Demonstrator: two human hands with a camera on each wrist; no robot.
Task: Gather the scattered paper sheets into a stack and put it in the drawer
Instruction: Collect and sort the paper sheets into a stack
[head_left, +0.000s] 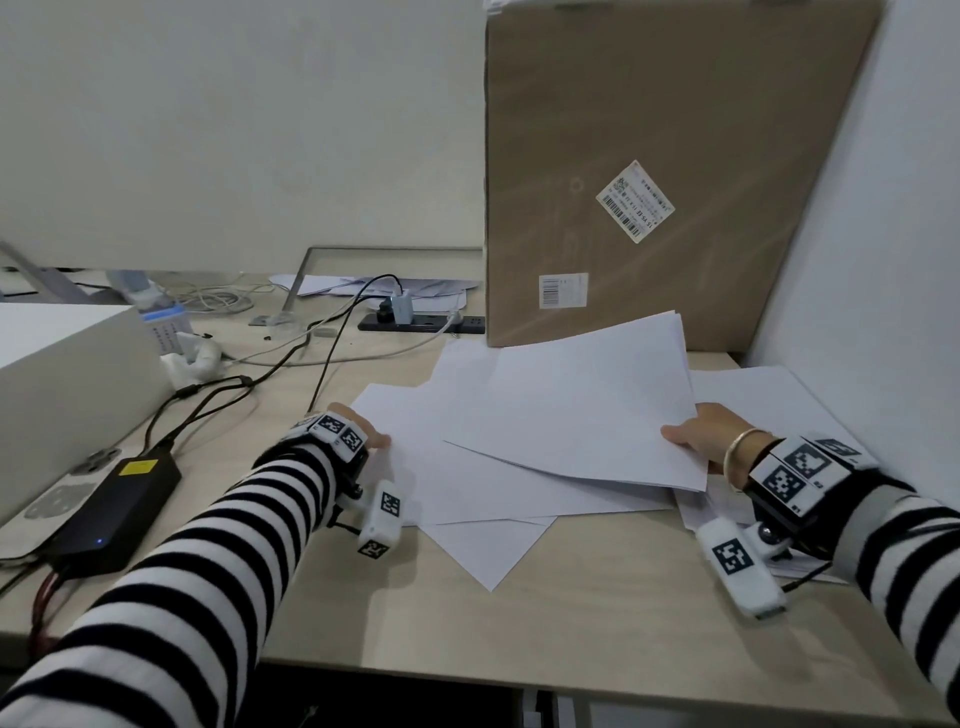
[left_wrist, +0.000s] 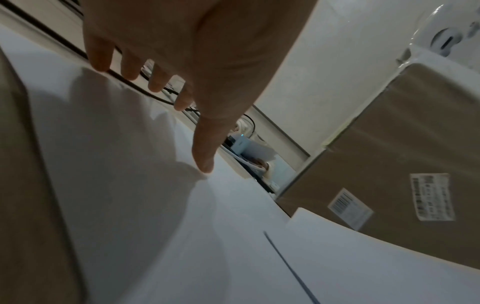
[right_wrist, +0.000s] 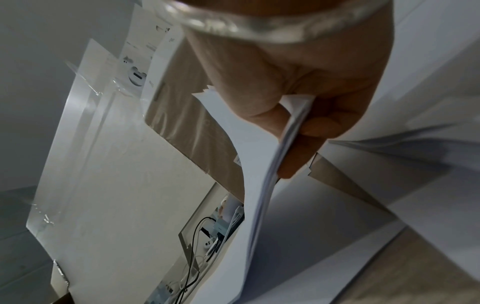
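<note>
Several white paper sheets (head_left: 483, 483) lie fanned over the middle of the wooden desk (head_left: 597, 613). My right hand (head_left: 693, 434) pinches a thin bundle of sheets (head_left: 587, 410) by its right edge, thumb on top, and the bundle's far end rises off the desk. The right wrist view shows the thumb and fingers (right_wrist: 293, 131) clamped on that bundle's edge (right_wrist: 285, 131). My left hand (head_left: 371, 439) hovers at the left edge of the spread with straight fingers. In the left wrist view its thumb tip (left_wrist: 205, 164) touches a sheet (left_wrist: 124, 164). No drawer is in view.
A tall brown cardboard box (head_left: 649, 171) stands behind the sheets. Left of them lie black cables (head_left: 218, 395), a black power adapter (head_left: 111, 506), a white box (head_left: 67, 374) and a power strip (head_left: 421, 323). More sheets (head_left: 769, 395) lie at the right by the wall.
</note>
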